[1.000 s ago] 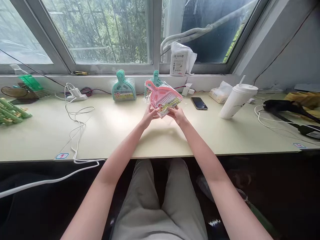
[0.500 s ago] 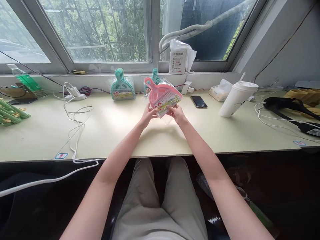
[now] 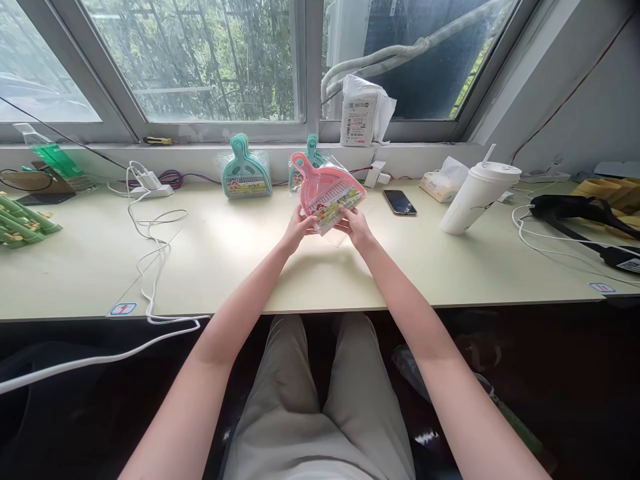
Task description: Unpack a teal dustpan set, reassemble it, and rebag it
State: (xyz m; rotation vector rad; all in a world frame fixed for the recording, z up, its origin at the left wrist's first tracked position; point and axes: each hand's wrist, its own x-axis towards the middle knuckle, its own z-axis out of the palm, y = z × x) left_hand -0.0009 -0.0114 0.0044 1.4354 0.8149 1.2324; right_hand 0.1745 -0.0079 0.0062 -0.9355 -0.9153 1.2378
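A pink dustpan and brush set (image 3: 327,190), wrapped in clear plastic with a printed label, is held tilted above the table. My left hand (image 3: 299,230) grips its lower left corner, thumb on the front. On the lower right edge, my right hand (image 3: 354,225) is closed with its thumb on the label; the fingers behind are partly hidden. Behind the pink set, a green dustpan set (image 3: 313,153) leans at the wall, mostly covered. Another stack of green dustpan sets (image 3: 245,170) stands upright to the left, also in plastic.
On the table (image 3: 225,267), a phone (image 3: 400,202), tissue pack (image 3: 444,180) and lidded white cup (image 3: 477,199) sit to the right. White cables (image 3: 155,250) trail over the left front edge. Green packets (image 3: 25,223) lie far left; a black strap-like device (image 3: 580,217) lies far right.
The view has shifted very slightly. Both hands keep hold of the pink set, which stays almost in place; the right thumb has moved a little on the label.
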